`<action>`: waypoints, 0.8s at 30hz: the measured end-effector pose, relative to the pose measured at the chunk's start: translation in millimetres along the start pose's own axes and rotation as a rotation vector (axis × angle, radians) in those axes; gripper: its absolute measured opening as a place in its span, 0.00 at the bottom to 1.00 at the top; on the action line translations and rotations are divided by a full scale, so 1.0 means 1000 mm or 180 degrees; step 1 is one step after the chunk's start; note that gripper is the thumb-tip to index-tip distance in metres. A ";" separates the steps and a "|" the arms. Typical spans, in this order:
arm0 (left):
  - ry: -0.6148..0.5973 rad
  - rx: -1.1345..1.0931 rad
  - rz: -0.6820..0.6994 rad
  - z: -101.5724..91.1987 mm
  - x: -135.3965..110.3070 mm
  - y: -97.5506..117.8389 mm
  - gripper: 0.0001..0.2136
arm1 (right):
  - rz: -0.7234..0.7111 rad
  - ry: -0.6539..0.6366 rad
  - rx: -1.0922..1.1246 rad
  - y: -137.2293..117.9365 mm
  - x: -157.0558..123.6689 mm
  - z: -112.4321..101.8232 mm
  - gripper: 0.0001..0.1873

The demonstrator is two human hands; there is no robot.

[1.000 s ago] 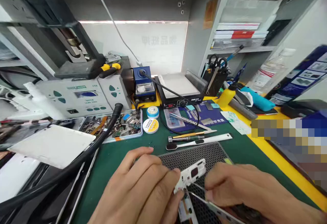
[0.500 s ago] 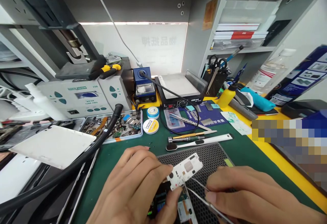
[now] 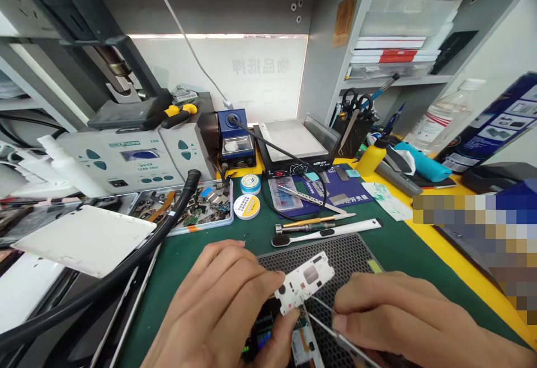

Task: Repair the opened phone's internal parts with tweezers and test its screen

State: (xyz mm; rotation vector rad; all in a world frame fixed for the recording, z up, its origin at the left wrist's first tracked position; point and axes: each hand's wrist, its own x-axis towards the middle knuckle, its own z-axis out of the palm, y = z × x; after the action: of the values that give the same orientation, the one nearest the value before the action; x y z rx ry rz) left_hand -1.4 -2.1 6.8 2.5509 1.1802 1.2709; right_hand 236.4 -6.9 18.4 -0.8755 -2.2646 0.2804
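My left hand (image 3: 222,312) pinches a small white plastic phone part (image 3: 305,281) and holds it tilted over an opened phone (image 3: 289,340) with exposed boards. My right hand (image 3: 398,317) is closed on thin metal tweezers (image 3: 331,326) whose tips reach under the white part. Both hands work above a dark honeycomb mat (image 3: 339,253) on the green bench mat (image 3: 201,250).
A white brush (image 3: 327,232), a screwdriver (image 3: 312,225), solder tins (image 3: 246,206), a parts tray (image 3: 184,208), a black hose (image 3: 126,276), a white panel (image 3: 84,239), a rework station (image 3: 134,158), a blue holder (image 3: 235,141), a hot plate (image 3: 293,144) and a yellow bottle (image 3: 372,158) surround the work.
The white part swung up and turned over between my fingers, uncovering the phone's boards beneath. The tweezers shifted slightly left under it.
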 end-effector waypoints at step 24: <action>-0.0763 -0.0601 -0.0611 -0.007 -0.001 -0.011 0.09 | 0.0858 0.0429 0.1094 0.005 0.008 -0.001 0.12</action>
State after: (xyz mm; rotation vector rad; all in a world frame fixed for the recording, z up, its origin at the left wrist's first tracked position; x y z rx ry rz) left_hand -13.8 3.2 6.4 2.3128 1.1609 0.9548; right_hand 235.1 1.7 21.1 -0.9793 -1.8976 0.6885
